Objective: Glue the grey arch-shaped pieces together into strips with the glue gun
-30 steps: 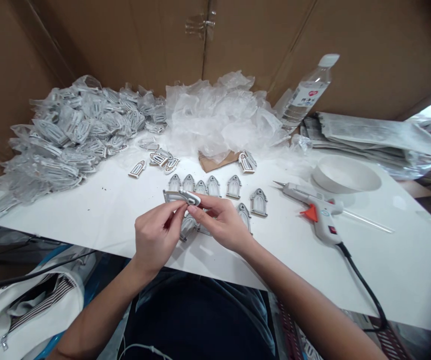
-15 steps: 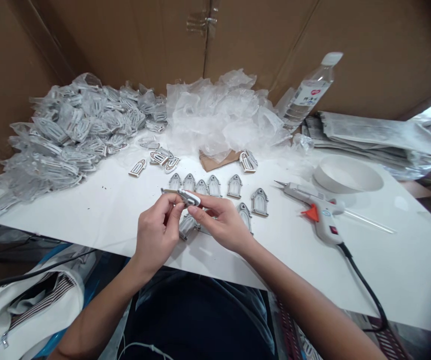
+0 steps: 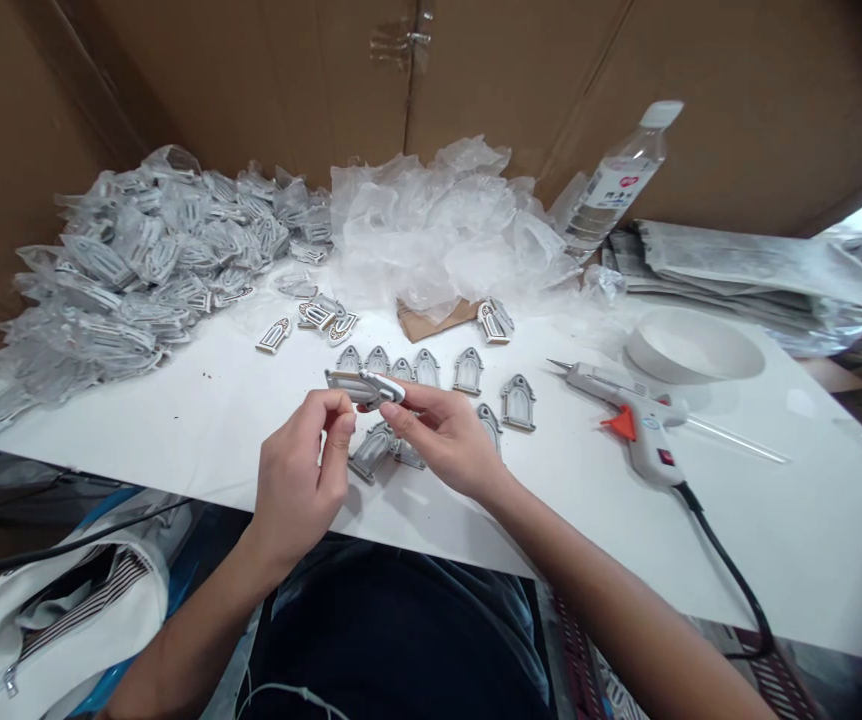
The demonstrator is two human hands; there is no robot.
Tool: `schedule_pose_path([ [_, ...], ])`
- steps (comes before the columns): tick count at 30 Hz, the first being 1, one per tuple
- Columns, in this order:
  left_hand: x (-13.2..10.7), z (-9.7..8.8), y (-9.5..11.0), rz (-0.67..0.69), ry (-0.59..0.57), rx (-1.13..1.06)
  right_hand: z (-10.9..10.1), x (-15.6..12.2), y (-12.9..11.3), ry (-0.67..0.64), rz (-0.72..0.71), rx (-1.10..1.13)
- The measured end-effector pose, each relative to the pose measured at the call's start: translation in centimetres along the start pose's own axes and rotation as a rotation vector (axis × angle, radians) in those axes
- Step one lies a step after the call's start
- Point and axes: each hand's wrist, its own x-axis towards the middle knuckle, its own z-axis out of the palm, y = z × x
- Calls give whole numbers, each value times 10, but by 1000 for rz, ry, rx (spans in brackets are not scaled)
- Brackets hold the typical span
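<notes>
My right hand [image 3: 455, 440] pinches a small grey-and-white arched window-shaped piece [image 3: 362, 388], tilted above the table. Close below its left end is my left hand [image 3: 300, 470], thumb and forefinger pressed together. Whatever those fingertips hold, if anything, is too small to make out. Under and around my hands lie several similar pieces, among them a grey arched piece [image 3: 373, 450] partly below the held one. Behind, others form a short row with another arched piece [image 3: 426, 368] in it; one more arched piece [image 3: 519, 402] lies to the right.
Bagged pieces [image 3: 153, 250] are heaped at the left, beside crumpled clear plastic bags [image 3: 438, 230]. A water bottle [image 3: 615, 190] leans at the back. A glue gun [image 3: 645, 430] with its cord and a white ring-shaped roll [image 3: 693, 347] are at the right, on the white table [image 3: 138, 430].
My left hand has drawn back from the held piece, down and to the left, its fingers still pinched. My right hand keeps the piece, which now shows more of its face.
</notes>
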Motion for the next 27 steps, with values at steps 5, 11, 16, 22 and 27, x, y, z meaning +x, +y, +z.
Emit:
schedule_pose_path([
  [5, 3, -1, 0, 1, 110, -191, -2, 2, -2, -13, -45, 44],
  [11, 15, -13, -12, -50, 389, -346, -5, 2, -1, -11, -45, 113],
  [16, 28, -41, -33, -63, 410, -308, -5, 3, 1, 1, -38, 170],
  [22, 38, -76, -73, -150, 321, 313, -6, 3, 0, 17, -32, 163],
  [27, 47, -101, -97, -230, 295, 546, -8, 5, 1, 53, -24, 178],
])
